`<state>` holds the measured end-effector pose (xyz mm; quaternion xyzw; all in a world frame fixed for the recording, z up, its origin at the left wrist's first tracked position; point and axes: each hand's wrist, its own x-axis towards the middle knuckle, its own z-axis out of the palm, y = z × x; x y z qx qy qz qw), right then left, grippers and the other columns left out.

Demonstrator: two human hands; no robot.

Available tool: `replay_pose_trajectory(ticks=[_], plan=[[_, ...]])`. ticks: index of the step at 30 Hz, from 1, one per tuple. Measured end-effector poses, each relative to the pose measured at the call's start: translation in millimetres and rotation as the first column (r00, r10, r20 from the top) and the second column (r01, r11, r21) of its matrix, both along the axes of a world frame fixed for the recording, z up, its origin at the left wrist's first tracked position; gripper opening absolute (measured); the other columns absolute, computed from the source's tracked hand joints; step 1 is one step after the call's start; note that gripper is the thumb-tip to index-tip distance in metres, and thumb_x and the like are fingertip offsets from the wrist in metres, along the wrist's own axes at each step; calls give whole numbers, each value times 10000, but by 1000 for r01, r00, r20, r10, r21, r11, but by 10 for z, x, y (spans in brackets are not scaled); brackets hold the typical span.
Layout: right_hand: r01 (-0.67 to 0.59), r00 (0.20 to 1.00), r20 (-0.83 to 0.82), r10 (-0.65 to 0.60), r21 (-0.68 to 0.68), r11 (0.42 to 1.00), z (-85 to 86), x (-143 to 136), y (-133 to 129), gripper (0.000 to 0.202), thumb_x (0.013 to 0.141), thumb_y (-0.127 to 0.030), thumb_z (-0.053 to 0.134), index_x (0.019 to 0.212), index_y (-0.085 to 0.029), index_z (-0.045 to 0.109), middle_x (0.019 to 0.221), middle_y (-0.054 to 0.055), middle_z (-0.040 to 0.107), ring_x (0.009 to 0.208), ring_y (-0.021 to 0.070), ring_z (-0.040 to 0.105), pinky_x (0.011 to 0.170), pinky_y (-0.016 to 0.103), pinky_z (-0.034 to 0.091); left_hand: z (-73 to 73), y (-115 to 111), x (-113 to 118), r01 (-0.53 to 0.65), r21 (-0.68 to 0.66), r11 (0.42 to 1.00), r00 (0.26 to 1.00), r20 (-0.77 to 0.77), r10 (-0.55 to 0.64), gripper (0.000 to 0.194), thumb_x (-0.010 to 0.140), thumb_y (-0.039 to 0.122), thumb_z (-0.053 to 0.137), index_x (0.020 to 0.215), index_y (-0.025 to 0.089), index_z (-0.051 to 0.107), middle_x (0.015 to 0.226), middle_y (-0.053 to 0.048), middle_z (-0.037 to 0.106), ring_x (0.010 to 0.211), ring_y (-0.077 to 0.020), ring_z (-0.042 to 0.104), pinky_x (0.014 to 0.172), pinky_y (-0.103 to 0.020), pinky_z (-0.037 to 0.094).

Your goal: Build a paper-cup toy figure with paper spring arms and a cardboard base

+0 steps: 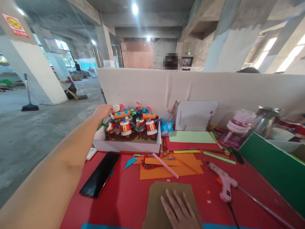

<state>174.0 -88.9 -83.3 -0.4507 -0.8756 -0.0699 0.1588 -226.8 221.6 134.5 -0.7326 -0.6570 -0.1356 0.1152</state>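
My left hand (104,111) reaches out to the far left corner of a white box (128,146). Its fingers are closed at the edge of a paper-cup figure (116,109), though the fingertips are partly hidden. Several more figures made of red and white paper cups (125,128), with spiral paper limbs and orange rolls, stand crowded in the box. My right hand (180,210) lies flat with fingers spread on a piece of brown cardboard (156,198) at the table's near edge, holding nothing.
On the red table (128,197) lie a black phone (100,175), orange paper (152,173), a pink strip (165,165) and a pink glue gun (224,181) with its cord. Green paper (193,137), a pink jug (239,125) and a green box (274,168) are farther back and right. A white partition (133,86) stands behind.
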Motion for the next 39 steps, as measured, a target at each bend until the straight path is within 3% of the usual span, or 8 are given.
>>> replay_pose_trajectory(ticks=[7,14,18,21,28,32,36,39], plan=[[29,1000,-6,-30,-71,997,171,-27,-48,757,864,-585,457,1496,-342,119,1475,3,424,1245,325,528,988,477,428,439,-305,-66,-115,124,986,991,-56,123,220,870,219,494,936,86,657,892,-94,671,830,-189,534,728,-278,371],[88,995,-12,-96,-286,954,666,-147,-164,609,922,-564,355,1462,-284,334,1509,29,361,1370,318,392,1101,540,340,652,-1347,194,-116,427,897,972,235,14,215,816,240,541,930,117,676,888,-64,690,849,-179,569,812,-300,438],[107,991,-37,-131,-378,920,849,-217,-236,629,934,-576,321,1456,-228,366,1534,49,327,1422,287,300,1174,500,229,424,-2106,726,-31,458,888,584,729,-356,142,718,258,661,787,135,676,653,3,635,606,-115,546,629,-250,453],[121,986,-58,-155,-384,915,852,-200,-299,612,941,-548,343,1446,-206,388,1530,68,347,1432,278,278,1190,486,171,177,-2638,1053,61,397,916,260,880,-398,75,664,225,715,689,170,672,583,21,602,544,-104,533,557,-240,434],[0,867,-446,-222,-445,895,1110,4,-355,812,894,-554,461,1527,-193,103,1561,136,270,1435,270,270,1134,457,294,-602,-3450,1696,225,-46,973,-462,875,148,221,580,265,800,674,167,626,550,20,599,471,-79,507,454,-194,406],[-346,564,-798,-213,-463,816,1293,-79,-411,898,886,-538,486,1508,-277,-107,1546,126,305,1288,233,497,1005,402,446,-891,-3728,2225,386,-117,915,-564,755,335,307,620,347,798,692,146,577,618,21,616,449,-38,466,437,-164,368],[-394,197,-905,-376,-425,815,1286,-254,-531,1004,653,-452,791,1481,-281,249,1233,92,634,1023,249,648,882,387,521,-967,-3883,2528,485,-116,867,-537,743,400,371,607,413,806,698,129,586,610,10,605,444,-44,456,433,-176,352],[-318,119,-846,-520,-529,787,1220,-288,-560,760,596,-377,834,1280,-222,542,990,62,721,875,233,672,824,370,538,-980,-3903,2468,569,-155,808,-382,820,427,360,670,457,748,698,134,591,646,-18,631,447,-59,448,434,-196,356]])
